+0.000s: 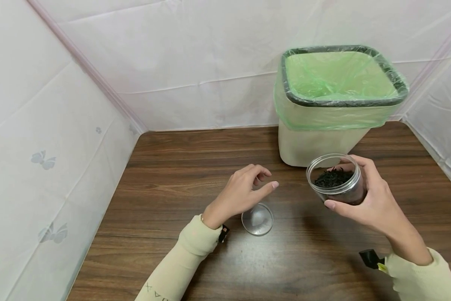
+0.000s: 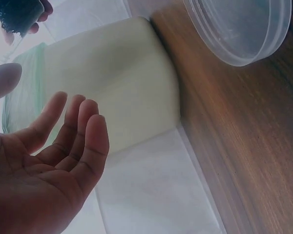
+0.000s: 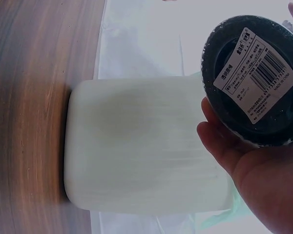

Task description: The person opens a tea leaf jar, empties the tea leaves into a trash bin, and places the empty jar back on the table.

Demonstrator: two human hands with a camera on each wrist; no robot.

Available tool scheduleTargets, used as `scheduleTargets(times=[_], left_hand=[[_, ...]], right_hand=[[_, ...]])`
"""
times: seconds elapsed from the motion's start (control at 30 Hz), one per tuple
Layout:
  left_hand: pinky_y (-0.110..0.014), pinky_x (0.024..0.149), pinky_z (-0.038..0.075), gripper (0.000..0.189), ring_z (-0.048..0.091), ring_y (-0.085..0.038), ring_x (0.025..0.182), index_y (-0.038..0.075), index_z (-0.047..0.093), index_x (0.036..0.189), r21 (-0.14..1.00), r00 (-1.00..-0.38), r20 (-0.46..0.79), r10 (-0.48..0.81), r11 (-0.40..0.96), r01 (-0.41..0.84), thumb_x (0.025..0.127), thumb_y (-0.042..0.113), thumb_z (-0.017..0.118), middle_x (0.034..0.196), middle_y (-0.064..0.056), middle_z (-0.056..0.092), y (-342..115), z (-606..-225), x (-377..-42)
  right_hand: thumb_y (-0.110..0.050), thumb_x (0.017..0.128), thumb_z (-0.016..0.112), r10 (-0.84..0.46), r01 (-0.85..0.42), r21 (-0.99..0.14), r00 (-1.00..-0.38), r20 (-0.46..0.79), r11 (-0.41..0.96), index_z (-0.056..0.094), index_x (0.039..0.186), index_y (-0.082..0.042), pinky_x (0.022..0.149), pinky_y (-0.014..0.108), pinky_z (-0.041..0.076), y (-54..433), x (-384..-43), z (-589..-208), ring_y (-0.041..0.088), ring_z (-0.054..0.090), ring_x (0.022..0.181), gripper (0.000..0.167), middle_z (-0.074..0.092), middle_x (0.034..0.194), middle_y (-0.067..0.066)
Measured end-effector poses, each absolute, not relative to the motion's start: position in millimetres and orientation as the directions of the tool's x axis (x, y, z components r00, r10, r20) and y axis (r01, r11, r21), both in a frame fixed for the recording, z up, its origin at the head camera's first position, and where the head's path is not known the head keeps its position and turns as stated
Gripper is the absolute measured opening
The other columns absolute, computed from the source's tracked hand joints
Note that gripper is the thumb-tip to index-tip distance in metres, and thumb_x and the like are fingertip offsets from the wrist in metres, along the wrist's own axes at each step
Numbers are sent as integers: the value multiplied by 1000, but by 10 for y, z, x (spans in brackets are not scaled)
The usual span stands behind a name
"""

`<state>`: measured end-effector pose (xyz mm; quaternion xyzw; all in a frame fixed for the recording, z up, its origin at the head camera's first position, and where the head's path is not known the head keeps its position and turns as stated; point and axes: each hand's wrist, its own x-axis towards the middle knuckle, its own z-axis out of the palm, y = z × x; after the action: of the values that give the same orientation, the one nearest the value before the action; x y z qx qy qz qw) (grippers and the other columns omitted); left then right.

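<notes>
In the head view my right hand grips a clear plastic jar from its right side, thumb in front. The jar has no lid on it, tilts a little, and holds dark, dry shreds that look like loose tea leaves. Its base, with a white barcode label, faces the right wrist view. My left hand hovers over the table with loosely bent fingers and nothing in them. Just below that hand lies a round clear lid, also partly visible in the left wrist view.
A cream trash bin lined with a thin green bag stands at the back right, behind the jar. Its dark rim rises well above the brown wooden table. White sheeting encloses the back and sides.
</notes>
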<state>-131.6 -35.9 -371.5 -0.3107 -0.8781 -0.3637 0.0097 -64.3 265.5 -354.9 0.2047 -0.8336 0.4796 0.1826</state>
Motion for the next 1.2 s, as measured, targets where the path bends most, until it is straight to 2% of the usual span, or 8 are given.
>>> scheduleTargets(times=[0.33, 0.47, 0.6, 0.8, 0.97, 1.2], left_hand=[[-24, 74, 49, 30, 58, -9, 83, 17, 69, 112, 636, -813, 275, 514, 537, 554, 97, 42, 64, 96, 6, 62, -339, -3687, -1333], [-24, 74, 50, 29, 57, -8, 83, 16, 69, 112, 651, -819, 276, 503, 529, 544, 98, 41, 64, 97, 1, 64, -324, -3671, -1339], [-24, 74, 50, 29, 58, -9, 83, 16, 68, 112, 671, -825, 266, 499, 518, 530, 98, 40, 64, 98, -2, 65, -316, -3651, -1340], [-25, 74, 51, 28, 62, -15, 84, 16, 68, 112, 698, -836, 252, 487, 507, 505, 98, 40, 65, 96, 4, 63, -314, -3642, -1343], [-31, 76, 53, 28, 63, -19, 86, 16, 68, 112, 718, -841, 244, 483, 493, 491, 98, 40, 65, 96, 6, 62, -309, -3637, -1357], [-36, 77, 55, 27, 59, -8, 82, 17, 68, 112, 740, -846, 244, 475, 473, 478, 97, 39, 65, 95, 6, 62, -300, -3620, -1361]], right_hand=[[20, 51, 88, -169, -520, -724, -848, 503, 454, 38, 145, 2, 86, 12, 43, 2676, -643, -3531, 4, 62, 103, 108, 63, 121, 1], [21, 51, 87, -171, -526, -721, -844, 508, 450, 37, 145, 4, 86, 12, 43, 2694, -638, -3521, 4, 62, 103, 108, 62, 122, 2], [21, 51, 87, -164, -518, -719, -848, 504, 463, 36, 146, 1, 86, 12, 42, 2708, -630, -3507, 3, 62, 104, 109, 61, 123, 0], [22, 50, 86, -158, -523, -719, -844, 513, 457, 36, 145, 2, 85, 11, 44, 2732, -626, -3499, 3, 63, 103, 109, 61, 123, 1], [23, 48, 86, -154, -534, -707, -834, 529, 463, 37, 145, 4, 85, 11, 44, 2756, -634, -3485, 3, 63, 102, 111, 62, 122, 0], [24, 47, 86, -153, -536, -708, -833, 532, 459, 36, 146, 3, 84, 11, 45, 2789, -629, -3461, 5, 63, 104, 113, 62, 124, 2]])
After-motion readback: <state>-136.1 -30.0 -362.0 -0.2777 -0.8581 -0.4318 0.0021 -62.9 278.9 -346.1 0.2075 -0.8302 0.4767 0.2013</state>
